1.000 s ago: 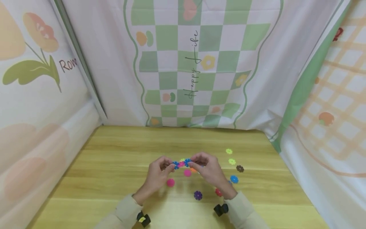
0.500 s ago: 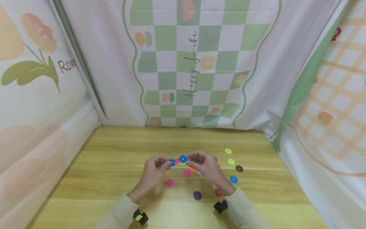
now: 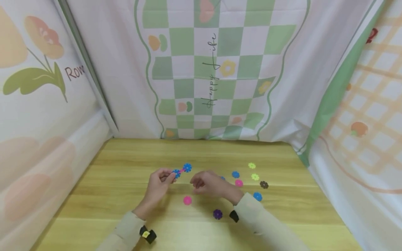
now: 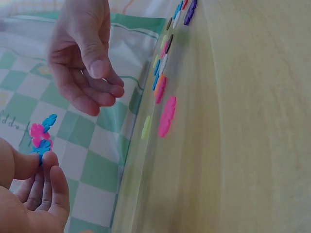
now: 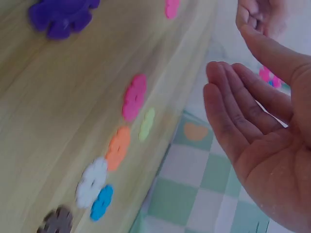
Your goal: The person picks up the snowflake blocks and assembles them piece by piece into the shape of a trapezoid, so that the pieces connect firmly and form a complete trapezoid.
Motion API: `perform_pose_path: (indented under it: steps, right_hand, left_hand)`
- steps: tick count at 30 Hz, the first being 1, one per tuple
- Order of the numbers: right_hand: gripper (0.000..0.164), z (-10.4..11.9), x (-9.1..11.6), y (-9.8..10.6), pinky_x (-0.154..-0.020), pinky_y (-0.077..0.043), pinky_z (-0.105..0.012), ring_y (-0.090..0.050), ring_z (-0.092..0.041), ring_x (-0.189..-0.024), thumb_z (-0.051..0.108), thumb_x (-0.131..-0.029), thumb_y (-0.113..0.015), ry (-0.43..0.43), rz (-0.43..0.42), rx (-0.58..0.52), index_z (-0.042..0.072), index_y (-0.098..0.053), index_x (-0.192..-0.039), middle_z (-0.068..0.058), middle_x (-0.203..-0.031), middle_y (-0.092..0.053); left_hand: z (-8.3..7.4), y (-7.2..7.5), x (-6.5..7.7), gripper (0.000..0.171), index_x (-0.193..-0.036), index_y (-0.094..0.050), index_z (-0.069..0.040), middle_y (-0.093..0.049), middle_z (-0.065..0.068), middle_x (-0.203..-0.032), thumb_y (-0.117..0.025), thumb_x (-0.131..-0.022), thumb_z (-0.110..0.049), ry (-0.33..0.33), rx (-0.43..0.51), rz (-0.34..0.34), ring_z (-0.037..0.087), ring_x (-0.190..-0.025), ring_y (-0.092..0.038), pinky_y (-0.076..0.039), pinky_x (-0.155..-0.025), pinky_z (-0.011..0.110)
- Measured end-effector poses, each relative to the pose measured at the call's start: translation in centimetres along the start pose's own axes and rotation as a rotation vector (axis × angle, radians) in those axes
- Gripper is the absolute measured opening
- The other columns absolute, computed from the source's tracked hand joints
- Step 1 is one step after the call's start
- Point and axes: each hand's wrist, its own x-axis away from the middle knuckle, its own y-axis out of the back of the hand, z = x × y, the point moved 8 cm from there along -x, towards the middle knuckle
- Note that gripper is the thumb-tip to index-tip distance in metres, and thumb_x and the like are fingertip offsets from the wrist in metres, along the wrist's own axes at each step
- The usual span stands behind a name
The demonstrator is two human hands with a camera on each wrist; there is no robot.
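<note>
Pinched between thumb and fingers of my left hand [image 3: 158, 183] is a short chain of interlocking flower discs. A pink disc [image 4: 36, 133] sits in the middle of it, slotted between a blue disc [image 3: 176, 173] in my fingertips and another blue disc [image 3: 187, 167] at the free end. The chain is held up above the table. Just to its right hovers my right hand [image 3: 208, 184], holding nothing; the right wrist view shows its palm and extended fingers. On the table under that hand lie a pink disc [image 5: 134, 97], an orange disc [image 5: 118, 148] and a white disc [image 5: 91, 182].
Several loose flower discs are scattered over the wooden table [image 3: 135, 153]: a pink disc [image 3: 187, 200], a purple disc [image 3: 217, 214], a brown disc [image 3: 264, 184] and a yellow-green disc [image 3: 252, 165] among them. Printed curtains [image 3: 207, 80] enclose the back and sides.
Both hands held the chain earlier. My right hand has let go and lowered toward the loose discs, while my left hand has carried the chain to the left.
</note>
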Motion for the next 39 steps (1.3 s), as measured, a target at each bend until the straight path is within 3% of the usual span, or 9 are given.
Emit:
perform_pose_path:
  steps: [4,10,16,19,28,35,39]
  right_hand:
    - [0.031,0.5,-1.0,-1.8,-0.081,-0.062,-0.022,-0.073,-0.019,-0.09,0.012,-0.093,-0.082,0.021,0.045,0.08,-0.003,-0.074,-0.118,-0.015,-0.104,-0.078]
    - [0.016,0.3,-1.4,-4.1,-0.074,-0.057,-0.017,-0.065,-0.004,-0.078,0.018,-0.091,-0.085,-0.03,0.132,0.115,0.007,-0.078,-0.1,-0.002,-0.091,-0.077]
    - [0.01,-0.1,-1.0,-4.5,-0.074,-0.057,-0.015,-0.063,0.0,-0.076,0.017,-0.089,-0.085,-0.08,0.129,0.114,0.013,-0.077,-0.093,0.007,-0.086,-0.074]
    - [0.012,-0.6,-0.7,-4.2,-0.072,-0.057,-0.016,-0.063,0.0,-0.074,0.02,-0.089,-0.086,-0.109,0.103,0.045,0.015,-0.075,-0.091,0.01,-0.084,-0.072]
    - [0.007,-1.5,1.7,-0.3,-0.075,-0.06,-0.021,-0.068,-0.003,-0.08,0.017,-0.095,-0.08,-0.102,-0.046,-0.062,0.016,-0.074,-0.093,0.009,-0.088,-0.075]
    - [0.007,-1.6,4.0,4.2,-0.08,-0.062,-0.023,-0.075,-0.02,-0.088,0.013,-0.095,-0.078,-0.052,-0.239,-0.094,0.015,-0.072,-0.097,0.004,-0.093,-0.077]
    - [0.008,-1.9,5.5,6.1,-0.079,-0.063,-0.024,-0.075,-0.021,-0.088,0.015,-0.094,-0.08,-0.058,-0.361,-0.109,0.02,-0.073,-0.097,0.006,-0.093,-0.077]
  left_hand:
    - [0.4,0.0,0.0,0.01,-0.106,-0.069,0.003,-0.074,0.022,-0.098,-0.068,-0.102,-0.006,0.016,0.023,0.0,0.014,-0.083,-0.071,-0.066,-0.083,0.034]
    - [0.8,-0.3,-0.1,0.009,-0.106,-0.068,0.004,-0.074,0.021,-0.098,-0.068,-0.102,-0.004,0.036,0.038,0.008,0.015,-0.082,-0.071,-0.066,-0.081,0.034]
    - [0.9,-0.7,-0.1,0.009,-0.105,-0.068,0.004,-0.073,0.017,-0.097,-0.067,-0.102,-0.004,0.02,0.032,0.021,0.017,-0.084,-0.071,-0.065,-0.082,0.033]
    - [1.0,-0.8,0.0,0.008,-0.104,-0.068,0.003,-0.073,0.015,-0.095,-0.067,-0.102,-0.004,0.014,0.024,0.026,0.017,-0.083,-0.072,-0.065,-0.081,0.031]
    - [1.0,-1.5,0.5,0.009,-0.106,-0.069,0.001,-0.073,0.017,-0.098,-0.067,-0.103,-0.008,0.042,0.004,0.075,0.028,-0.09,-0.073,-0.065,-0.083,0.036]
    - [0.8,-2.2,0.9,0.01,-0.107,-0.069,-0.001,-0.073,0.014,-0.098,-0.068,-0.103,-0.01,0.086,0.038,0.105,0.028,-0.092,-0.073,-0.065,-0.085,0.038]
    - [0.5,-3.1,1.4,0.012,-0.108,-0.069,0.0,-0.073,0.011,-0.097,-0.069,-0.103,-0.011,0.112,0.077,0.142,0.027,-0.092,-0.073,-0.065,-0.087,0.039]
